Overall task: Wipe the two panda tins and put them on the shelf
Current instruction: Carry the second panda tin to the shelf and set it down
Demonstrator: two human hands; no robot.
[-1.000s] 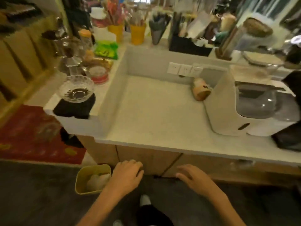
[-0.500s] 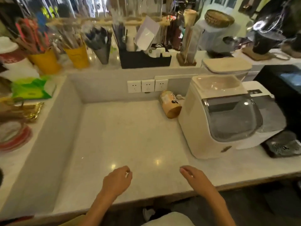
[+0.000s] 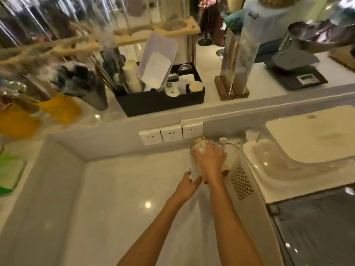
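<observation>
One panda tin [image 3: 199, 145], cream and tan with a gold rim, lies on its side at the back of the pale counter [image 3: 124, 198], just under the wall sockets [image 3: 171, 133]. My right hand [image 3: 210, 160] lies over it with the fingers wrapped around its body, hiding most of it. My left hand [image 3: 187, 186] hovers just in front of the tin's near end, fingers apart and holding nothing. I see no second tin and no cloth.
A white appliance [image 3: 288, 162] with a vented side stands right beside the tin. On the raised ledge [image 3: 249, 107] behind are a black organiser box [image 3: 159, 101], yellow cups [image 3: 59, 111] of utensils and a black scale [image 3: 295, 72]. A low wall borders the counter at left.
The view has moved in toward the back of the counter. Both hands reached forward from the front edge, and my right hand has come down on the tin.
</observation>
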